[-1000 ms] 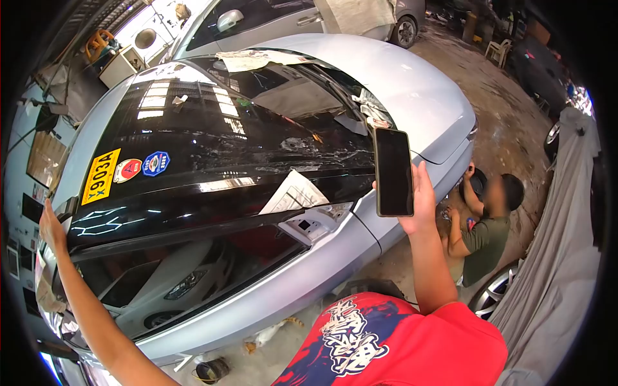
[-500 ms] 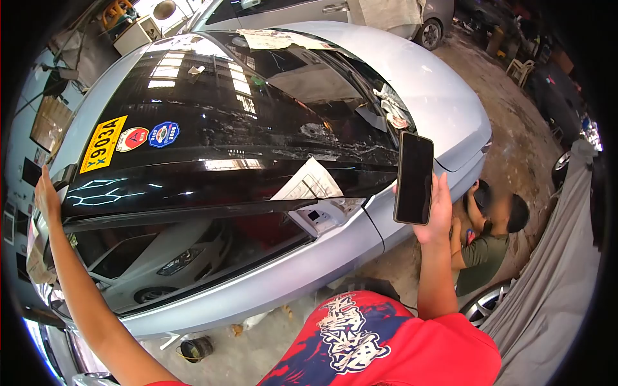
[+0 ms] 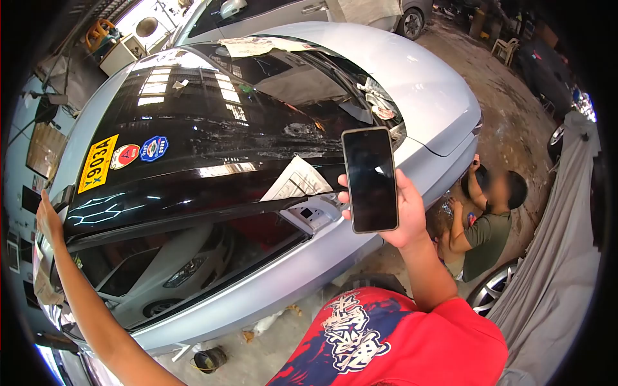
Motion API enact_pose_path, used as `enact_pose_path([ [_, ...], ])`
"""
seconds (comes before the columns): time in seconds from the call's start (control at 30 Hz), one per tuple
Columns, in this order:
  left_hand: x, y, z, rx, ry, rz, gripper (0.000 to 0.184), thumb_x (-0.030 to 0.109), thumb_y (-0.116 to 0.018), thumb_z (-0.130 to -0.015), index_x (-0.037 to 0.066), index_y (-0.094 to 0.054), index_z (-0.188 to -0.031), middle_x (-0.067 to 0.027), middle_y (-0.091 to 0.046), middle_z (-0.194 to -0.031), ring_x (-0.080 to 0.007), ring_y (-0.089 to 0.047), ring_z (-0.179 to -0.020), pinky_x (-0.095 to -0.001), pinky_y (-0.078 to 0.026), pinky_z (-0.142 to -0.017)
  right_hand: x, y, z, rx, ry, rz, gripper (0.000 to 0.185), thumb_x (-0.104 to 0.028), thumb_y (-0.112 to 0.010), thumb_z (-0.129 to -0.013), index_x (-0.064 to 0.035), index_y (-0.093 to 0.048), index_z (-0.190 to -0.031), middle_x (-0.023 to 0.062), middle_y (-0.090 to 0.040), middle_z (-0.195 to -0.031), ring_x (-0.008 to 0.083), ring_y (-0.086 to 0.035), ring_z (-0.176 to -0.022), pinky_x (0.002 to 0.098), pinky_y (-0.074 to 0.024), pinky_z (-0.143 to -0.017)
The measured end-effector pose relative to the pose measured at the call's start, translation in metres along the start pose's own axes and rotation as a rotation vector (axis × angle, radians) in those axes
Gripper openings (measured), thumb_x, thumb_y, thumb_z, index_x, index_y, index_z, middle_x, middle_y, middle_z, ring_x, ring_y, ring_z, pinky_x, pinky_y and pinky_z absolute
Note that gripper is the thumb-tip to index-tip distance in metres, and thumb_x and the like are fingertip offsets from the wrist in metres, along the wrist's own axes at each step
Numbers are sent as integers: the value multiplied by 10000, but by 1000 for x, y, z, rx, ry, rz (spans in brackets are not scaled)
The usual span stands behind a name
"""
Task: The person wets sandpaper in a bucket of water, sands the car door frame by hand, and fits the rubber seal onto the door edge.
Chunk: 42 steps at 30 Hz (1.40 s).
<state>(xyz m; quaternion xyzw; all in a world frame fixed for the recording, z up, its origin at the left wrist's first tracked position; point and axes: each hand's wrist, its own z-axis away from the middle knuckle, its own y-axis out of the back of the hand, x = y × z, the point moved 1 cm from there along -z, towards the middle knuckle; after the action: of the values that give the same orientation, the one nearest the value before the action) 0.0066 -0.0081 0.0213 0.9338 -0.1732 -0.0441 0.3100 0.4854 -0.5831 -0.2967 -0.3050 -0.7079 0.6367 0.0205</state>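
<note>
My right hand holds a smartphone upright, its dark screen facing me and fingers wrapped around its edges. Out to the far left, my left hand rests with fingers stretched against the rear roof edge of a silvery-grey car. The car's black roof carries a yellow plate sticker, a red-and-white sticker and a blue one. Behind the phone, a folded sheet of newspaper lies at the roof's near edge, above the side window.
A person crouches by the car's front right side, beside a wheel. Grey cloth drapes along the right. A dark bucket stands on the floor below the door. Another silver vehicle is parked beyond.
My right hand has brought the phone left and closer to upright, with fingertips now showing on its left edge. The view has shifted slightly; my left hand stays at the car.
</note>
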Motion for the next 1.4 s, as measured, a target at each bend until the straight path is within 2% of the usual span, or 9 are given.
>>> enact_pose_path([
  [0.23,-1,-3,2,59,-55,33,636,550,-312,-1000,47,-636,-1215,-197,-631,-1210,-383,-533,-1176,-436,-371,-994,-34,29,-15,434,93,254,398,-326,-419,-1014,6,-612,-1117,139,-711,-897,251,-700,-727,368,-590,-664],
  [0.4,-12,-13,-1,96,-126,-30,531,452,-305,-1033,91,-575,-1313,-172,-618,-1251,-351,-539,-1192,-416,-377,-1011,-121,83,-117,446,256,552,439,-362,-375,-1038,-5,-573,-1199,133,-679,-1044,244,-679,-951,416,-562,-840],
  [0.43,-14,-13,1,115,-143,-42,514,434,-303,-1038,99,-564,-1329,-167,-617,-1256,-345,-541,-1194,-412,-377,-1015,-142,92,-137,408,80,604,478,-372,-329,-1045,0,-534,-1265,160,-651,-1155,290,-656,-1016,447,-523,-910],
  [0.63,-21,-13,-1,93,-112,-22,462,369,-326,-1044,107,-545,-1355,-163,-616,-1253,-322,-539,-1200,-402,-386,-1021,-195,203,-282,645,34,768,469,-438,-423,-1011,-42,-602,-1188,115,-696,-1053,246,-683,-917,394,-533,-828],
  [0.73,-11,-6,4,96,-31,50,463,378,-356,-1036,86,-567,-1328,-167,-618,-1245,-319,-533,-1200,-399,-387,-1017,-188,211,-314,694,54,868,479,-439,-456,-995,-30,-610,-1192,152,-669,-1158,265,-647,-1025,405,-476,-935],
  [0.83,-31,-9,-3,122,-195,17,495,422,-388,-1020,60,-599,-1282,-170,-624,-1225,-326,-537,-1179,-393,-384,-1009,-179,218,-334,698,38,973,454,-437,-455,-999,-35,-629,-1117,116,-713,-974,248,-694,-845,391,-528,-819],
  [1.2,-31,-3,-2,110,-141,85,555,460,-372,-1010,40,-582,-1306,-159,-589,-1306,-317,-493,-1261,-365,-343,-1058,-158,231,-375,750,-40,1546,866,-629,-557,-858,93,-502,-1332,280,-455,-1417,369,-443,-1316,452,-352,-1060],
  [1.3,-31,-2,-3,91,-84,51,551,445,-342,-1017,56,-556,-1344,-144,-559,-1360,-311,-471,-1294,-368,-328,-1082,-157,251,-393,801,-23,1632,851,-634,-548,-855,70,-517,-1331,277,-478,-1396,379,-465,-1298,481,-365,-1047],
  [1.4,-53,-7,-10,94,-225,-74,535,413,-324,-1024,70,-505,-1393,-132,-541,-1387,-296,-468,-1305,-360,-325,-1095,-156,226,-386,877,-165,1821,750,-616,-478,-891,32,-573,-1256,246,-606,-1174,340,-622,-1006,460,-497,-818],
])
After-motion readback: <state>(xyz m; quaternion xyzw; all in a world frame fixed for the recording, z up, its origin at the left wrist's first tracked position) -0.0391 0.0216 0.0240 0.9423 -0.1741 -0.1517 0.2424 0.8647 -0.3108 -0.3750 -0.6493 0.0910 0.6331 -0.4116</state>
